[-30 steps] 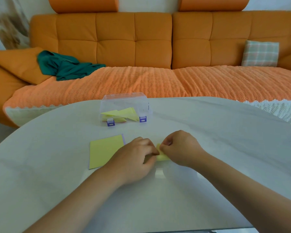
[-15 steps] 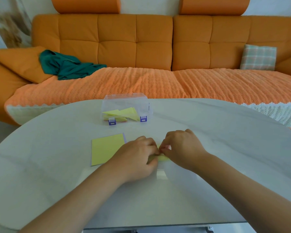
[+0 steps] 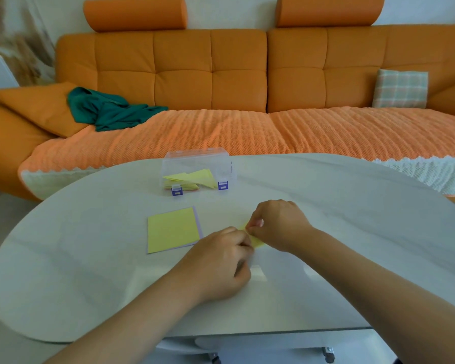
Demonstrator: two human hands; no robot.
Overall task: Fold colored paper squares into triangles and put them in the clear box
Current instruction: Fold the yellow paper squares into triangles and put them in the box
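Observation:
A small yellow paper (image 3: pixel 255 241) lies on the white table (image 3: pixel 352 232), mostly hidden between my hands. My left hand (image 3: pixel 218 264) has its fingers curled onto the paper's near left edge. My right hand (image 3: pixel 279 224) pinches the paper's far corner with thumb and fingertips. A stack of paper squares (image 3: pixel 171 229), yellow on top with a lilac edge showing below, lies flat to the left of my hands. The clear box (image 3: pixel 197 169) with purple latches stands open farther back and holds several folded yellow triangles (image 3: pixel 195 177).
An orange sofa (image 3: pixel 221 74) runs behind the table, with a green cloth (image 3: pixel 108 111) on its left and a checked cushion (image 3: pixel 401 88) on its right. The table's near edge (image 3: pixel 273 333) curves just under my forearms.
My right hand has lifted slightly and moved back, pinching the paper's corner. My left hand stays pressed on the paper. The camera view has tilted down a little.

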